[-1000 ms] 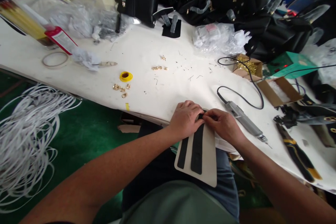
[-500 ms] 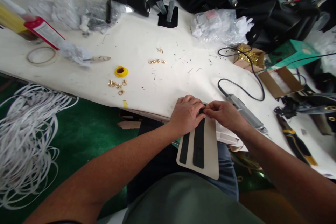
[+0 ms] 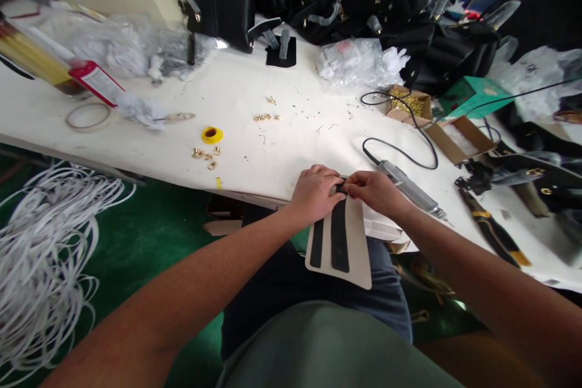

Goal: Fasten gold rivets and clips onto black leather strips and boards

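Observation:
A beige panel [image 3: 358, 254] with two black strips on it reaches over the table's front edge above my lap. The wider black strip [image 3: 339, 242] runs up to my fingers at the panel's far end. My left hand [image 3: 316, 193] lies over that end, its thumb and fingers closed round the strip's top. Fingertips of my right hand [image 3: 368, 190] are pinched together on the same strip end, touching the left hand. Whatever sits right between the fingertips is too small to make out.
A grey corded power tool [image 3: 411, 188] lies right of my hands, with yellow-black pliers [image 3: 493, 227] beyond. Left are a yellow tape roll [image 3: 211, 135] and small gold fittings [image 3: 207, 156]. Black bags [image 3: 222, 0] stand behind; white cord [image 3: 50, 254] heaps below left.
My view has shifted, so more of the table's back shows, including a machine with a control panel. Both hands stay at the strip's end with little visible movement.

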The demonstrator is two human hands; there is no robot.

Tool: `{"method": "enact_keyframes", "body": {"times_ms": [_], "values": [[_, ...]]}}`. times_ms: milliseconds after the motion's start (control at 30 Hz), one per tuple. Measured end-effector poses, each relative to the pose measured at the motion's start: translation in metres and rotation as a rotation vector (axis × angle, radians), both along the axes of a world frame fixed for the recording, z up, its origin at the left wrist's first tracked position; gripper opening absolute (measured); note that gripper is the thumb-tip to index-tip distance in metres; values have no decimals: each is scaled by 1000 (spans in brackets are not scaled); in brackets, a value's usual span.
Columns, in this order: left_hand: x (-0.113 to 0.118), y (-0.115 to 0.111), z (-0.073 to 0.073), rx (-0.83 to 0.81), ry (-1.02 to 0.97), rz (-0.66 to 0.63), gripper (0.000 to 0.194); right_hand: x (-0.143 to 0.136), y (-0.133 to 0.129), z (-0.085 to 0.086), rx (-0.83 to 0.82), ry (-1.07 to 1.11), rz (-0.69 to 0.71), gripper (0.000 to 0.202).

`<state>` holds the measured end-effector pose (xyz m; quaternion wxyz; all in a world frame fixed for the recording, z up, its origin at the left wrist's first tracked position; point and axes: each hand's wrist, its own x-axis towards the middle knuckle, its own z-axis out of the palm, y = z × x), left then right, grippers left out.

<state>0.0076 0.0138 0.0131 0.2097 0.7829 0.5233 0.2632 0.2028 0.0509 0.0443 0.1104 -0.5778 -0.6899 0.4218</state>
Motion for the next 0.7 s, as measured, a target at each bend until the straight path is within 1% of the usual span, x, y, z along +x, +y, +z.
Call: {"method": "enact_keyframes", "body": {"times_ms": [133, 200, 267, 300, 367, 400, 467, 533, 633, 700], "values": [[1, 0, 0, 8, 8, 5, 28, -4, -10, 6, 108, -36, 43, 29], [2, -1, 0, 15, 6, 12, 27, 0, -11, 11, 190, -42, 63, 30], [2, -1, -2, 12, 2, 23, 27, 14, -11, 16, 355, -93, 29, 30], [2, -1, -2, 8, -2, 27, 27, 25, -11, 18, 458, -160, -7, 31], [2, -1, -3, 2, -12, 29, 27, 52, -11, 19, 619, -375, -80, 39], [2, -1, -4, 0, -17, 27, 27, 67, -12, 19, 650, -499, -105, 45], [2, -1, -3, -2, -23, 24, 27, 95, -14, 16, 600, -703, -127, 57], [2, -1, -2, -5, -25, 21, 27, 115, -15, 11, 487, -795, -116, 59], [3, -1, -1, -14, -18, 24, 26, 125, -14, 8, 402, -758, -128, 52], [3, 0, -1, -15, -15, 26, 26, 121, -9, 12, 394, -589, -184, 49]]}}
